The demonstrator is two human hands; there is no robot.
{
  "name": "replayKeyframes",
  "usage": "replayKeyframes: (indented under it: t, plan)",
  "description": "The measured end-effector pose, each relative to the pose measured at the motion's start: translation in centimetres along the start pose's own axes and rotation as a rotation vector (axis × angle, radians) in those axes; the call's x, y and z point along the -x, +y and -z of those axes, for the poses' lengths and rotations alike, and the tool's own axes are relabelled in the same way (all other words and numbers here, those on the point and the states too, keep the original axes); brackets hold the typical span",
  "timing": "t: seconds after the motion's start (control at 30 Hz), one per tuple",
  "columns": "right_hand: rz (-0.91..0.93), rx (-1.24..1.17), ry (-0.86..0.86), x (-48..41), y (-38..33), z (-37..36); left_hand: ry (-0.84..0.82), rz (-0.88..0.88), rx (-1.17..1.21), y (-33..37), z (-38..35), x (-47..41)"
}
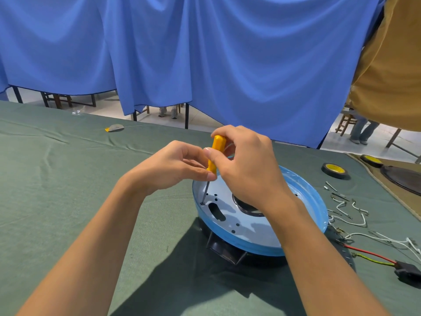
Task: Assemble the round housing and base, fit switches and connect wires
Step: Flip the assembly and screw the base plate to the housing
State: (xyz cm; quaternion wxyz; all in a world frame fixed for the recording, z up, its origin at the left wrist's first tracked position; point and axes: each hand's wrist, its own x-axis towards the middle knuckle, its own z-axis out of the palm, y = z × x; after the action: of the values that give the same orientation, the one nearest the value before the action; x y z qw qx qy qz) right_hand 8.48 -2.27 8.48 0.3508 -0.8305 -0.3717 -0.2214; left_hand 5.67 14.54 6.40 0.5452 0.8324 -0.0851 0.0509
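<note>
round housing (317, 199) sits on its black base (225, 249) on the green-clothed table (91, 190), right of centre before you. your right hand (248, 169) is wrapped around the top of the yellow screwdriver (215, 153). your left hand (173, 167) pinches the lower end of its handle to steady it. the tip stands in a hole (202, 203) near the housing's left rim; whether a screw sits there cannot be told.

risks: the shaft leans, so the tip may slip out and score the housing's pale face, or cross-thread a fastener. neither hand holds the housing, so turning force could rotate it on the base and lose hole alignment. loose wires lie close to the right rim and could get trapped underneath.

count: one screwdriver, one housing, one base. one tape roll (335, 170) and a second tape roll (371, 160) farther off. one black connector (407, 273) with one red and one yellow-green lead. several loose white wires (348, 215), number unclear.
</note>
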Motion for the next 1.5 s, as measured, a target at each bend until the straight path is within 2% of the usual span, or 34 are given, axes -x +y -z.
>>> replayKeyframes:
  t: [0.07,0.13,0.33,0.43,0.57,0.67,0.8,1.0,1.1,1.27,1.4,1.5]
  plan:
    - [-0.006,-0.038,-0.093,0.0,0.0,0.2,-0.030,-0.010,0.012,-0.1,0.2,0.0]
    - [0.002,-0.048,-0.112,0.0,-0.1,0.2,-0.048,-0.005,0.018,-0.2,0.4,0.1]
    - [0.077,0.163,0.048,-0.1,-0.1,-0.6,-0.036,-0.007,-0.006,-0.3,0.1,-0.1]
    - [0.061,0.238,0.037,-0.3,-0.4,-0.4,-0.045,-0.008,-0.003,-0.5,0.1,-0.1]
    - [0.013,0.386,-0.183,-2.7,-1.1,0.5,-0.055,0.038,-0.024,-1.0,0.2,-0.1]
    - [-0.009,0.424,-0.312,-4.2,-2.2,0.8,-0.044,0.056,-0.158,-1.3,-0.2,-0.5]
    - [0.078,0.590,-0.423,-5.1,-3.3,1.0,-0.019,0.030,-0.252,-1.9,-0.3,-0.9]
    - [0.195,0.608,-0.717,-6.1,-3.5,1.3,-0.073,0.021,-0.153,-2.7,0.0,-0.8]
    - [0.170,0.571,-0.661,-6.0,-3.1,1.2,-0.104,0.038,-0.140,-2.4,-0.2,-0.7]
    - [0.055,0.560,-0.596,-6.0,-2.3,0.7,-0.016,0.057,-0.187,-2.6,-0.8,-0.8]
    - [0.132,0.574,-0.703,-6.3,-2.6,0.9,-0.026,0.032,-0.184,-2.9,-0.4,-0.7]
    - [0.168,0.558,-0.686,-6.3,-2.6,0.7,-0.061,0.049,-0.192,-2.9,-0.1,-0.9]
